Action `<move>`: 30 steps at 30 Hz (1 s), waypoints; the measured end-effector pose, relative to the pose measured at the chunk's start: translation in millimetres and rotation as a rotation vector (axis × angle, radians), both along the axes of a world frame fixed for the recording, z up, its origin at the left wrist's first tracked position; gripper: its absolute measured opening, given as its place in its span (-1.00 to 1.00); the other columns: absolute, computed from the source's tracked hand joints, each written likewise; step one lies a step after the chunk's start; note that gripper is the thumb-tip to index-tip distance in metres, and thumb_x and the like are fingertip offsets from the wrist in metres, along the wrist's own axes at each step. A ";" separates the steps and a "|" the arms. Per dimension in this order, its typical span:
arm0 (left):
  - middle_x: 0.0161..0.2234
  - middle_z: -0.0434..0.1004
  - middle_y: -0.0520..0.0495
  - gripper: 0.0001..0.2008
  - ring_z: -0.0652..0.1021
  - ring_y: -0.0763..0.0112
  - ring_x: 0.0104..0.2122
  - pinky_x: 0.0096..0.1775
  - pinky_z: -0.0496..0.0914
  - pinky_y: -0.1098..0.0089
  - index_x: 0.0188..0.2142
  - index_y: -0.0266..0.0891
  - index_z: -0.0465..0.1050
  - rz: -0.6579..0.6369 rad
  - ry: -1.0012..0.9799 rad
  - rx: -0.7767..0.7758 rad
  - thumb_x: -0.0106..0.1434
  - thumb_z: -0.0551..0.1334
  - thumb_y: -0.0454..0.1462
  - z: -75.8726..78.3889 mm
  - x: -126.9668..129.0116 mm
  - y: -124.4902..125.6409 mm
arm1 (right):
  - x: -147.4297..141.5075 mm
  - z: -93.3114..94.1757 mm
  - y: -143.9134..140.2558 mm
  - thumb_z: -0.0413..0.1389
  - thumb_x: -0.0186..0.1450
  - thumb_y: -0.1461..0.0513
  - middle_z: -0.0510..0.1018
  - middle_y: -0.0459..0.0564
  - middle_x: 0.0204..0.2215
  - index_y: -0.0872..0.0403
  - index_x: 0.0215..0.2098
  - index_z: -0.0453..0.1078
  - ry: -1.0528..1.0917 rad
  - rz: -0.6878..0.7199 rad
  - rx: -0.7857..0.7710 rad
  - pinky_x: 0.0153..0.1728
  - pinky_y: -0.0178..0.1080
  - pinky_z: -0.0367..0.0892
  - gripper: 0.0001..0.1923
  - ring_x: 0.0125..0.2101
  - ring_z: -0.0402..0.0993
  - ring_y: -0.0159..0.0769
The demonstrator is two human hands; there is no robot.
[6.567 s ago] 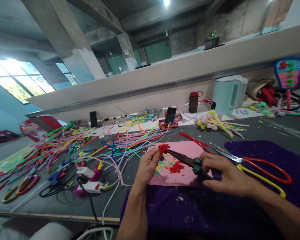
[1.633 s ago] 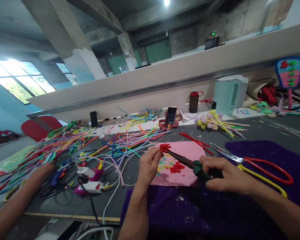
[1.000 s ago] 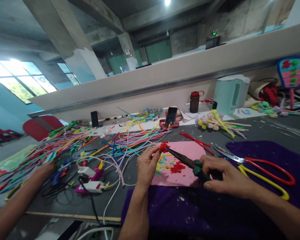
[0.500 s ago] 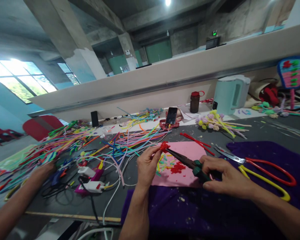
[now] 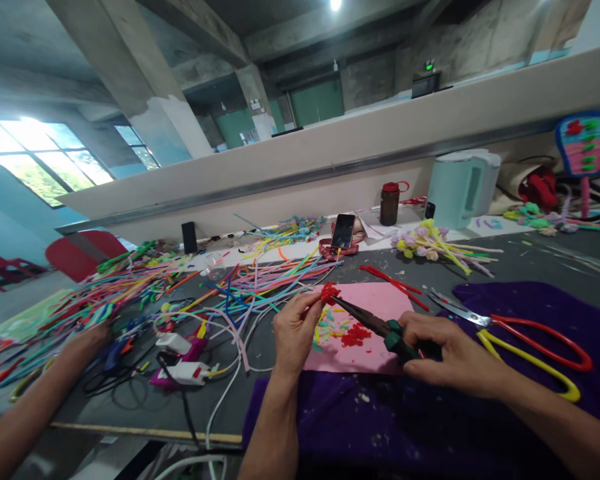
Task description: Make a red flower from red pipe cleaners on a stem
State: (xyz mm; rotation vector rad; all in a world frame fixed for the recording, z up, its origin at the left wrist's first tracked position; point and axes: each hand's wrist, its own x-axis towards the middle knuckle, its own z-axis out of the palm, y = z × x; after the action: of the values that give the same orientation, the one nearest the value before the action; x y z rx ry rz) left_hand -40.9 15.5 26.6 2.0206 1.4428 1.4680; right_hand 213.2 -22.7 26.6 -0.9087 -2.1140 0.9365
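My left hand (image 5: 294, 330) pinches a small red pipe-cleaner flower (image 5: 329, 292) above a pink sheet (image 5: 375, 303). My right hand (image 5: 447, 353) grips the green handles of long-nose pliers (image 5: 375, 325), whose dark jaws reach up to the red flower. Red and coloured snippets (image 5: 353, 335) lie on the pink sheet under the pliers. A purple cloth (image 5: 520, 300) covers the table under my forearms.
Red-and-yellow scissors (image 5: 525, 333) lie right of my right hand. Several coloured pipe cleaners (image 5: 180, 283) spread over the left of the table, with glue guns (image 5: 180, 360) and cables. Another person's hand (image 5: 87, 337) reaches in at the left. A phone (image 5: 342, 231), bottle (image 5: 389, 203) and kettle (image 5: 460, 187) stand behind.
Another person's arm has come in at the left since the earliest frame. My hands, the pliers and the red flower have hardly moved over the last second.
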 end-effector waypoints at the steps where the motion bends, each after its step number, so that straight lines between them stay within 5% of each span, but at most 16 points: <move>1: -0.30 0.54 -0.04 -0.82 0.50 0.39 -0.30 -0.27 0.36 0.42 -0.27 -0.16 0.50 0.003 -0.004 0.002 0.14 0.18 -0.25 -0.2 0.0 0.0 | -0.1 -0.2 -0.2 0.11 0.10 0.32 0.27 -0.12 -0.49 0.10 -0.54 0.15 -0.002 0.001 -0.006 -0.44 -0.34 0.11 -0.82 -0.48 0.19 -0.42; 6: -0.30 0.54 -0.05 -0.81 0.51 0.38 -0.30 -0.29 0.38 0.42 -0.25 -0.17 0.49 -0.025 -0.059 -0.033 0.15 0.17 -0.24 -0.6 1.5 -0.6 | 0.6 -0.8 1.7 0.10 0.12 0.23 0.27 -0.13 -0.51 0.11 -0.55 0.15 0.042 0.030 -0.104 -0.44 -0.33 0.09 -0.80 -0.48 0.17 -0.41; 18: -0.40 0.53 -0.03 -0.81 0.50 0.41 -0.40 -0.41 0.36 0.48 -0.30 -0.20 0.51 -0.001 -0.186 -0.102 0.11 0.19 -0.20 -2.8 6.6 -2.4 | 4.3 1.4 0.3 0.14 0.06 0.10 0.44 0.01 -0.48 0.18 -0.51 0.33 0.406 0.105 -0.711 -0.56 -0.37 0.08 -0.73 -0.57 0.21 -0.45; 26: -0.39 0.53 -0.03 -0.82 0.49 0.40 -0.39 -0.37 0.35 0.46 -0.30 -0.18 0.51 0.008 -0.176 -0.078 0.11 0.20 -0.21 -1.9 10.3 -3.6 | 2.5 0.5 6.1 0.12 0.05 0.07 0.47 0.05 -0.47 0.17 -0.52 0.28 0.521 0.200 -0.830 -0.64 -0.37 0.11 -0.70 -0.61 0.29 -0.43; 30: -0.39 0.53 -0.04 -0.80 0.49 0.39 -0.38 -0.36 0.36 0.44 -0.30 -0.19 0.51 0.000 -0.167 -0.102 0.11 0.19 -0.19 -1.7 9.7 -2.2 | 3.9 3.7 3.4 0.15 0.03 0.06 0.40 -0.04 -0.52 0.16 -0.53 0.28 0.411 0.128 -0.687 -0.56 -0.36 0.13 -0.69 -0.57 0.25 -0.43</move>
State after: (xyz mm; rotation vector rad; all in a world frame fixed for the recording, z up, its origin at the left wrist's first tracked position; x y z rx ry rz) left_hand -31.3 13.4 24.9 1.7920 1.4191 1.4922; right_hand 217.1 -19.3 30.3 -0.8010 -1.5191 1.8037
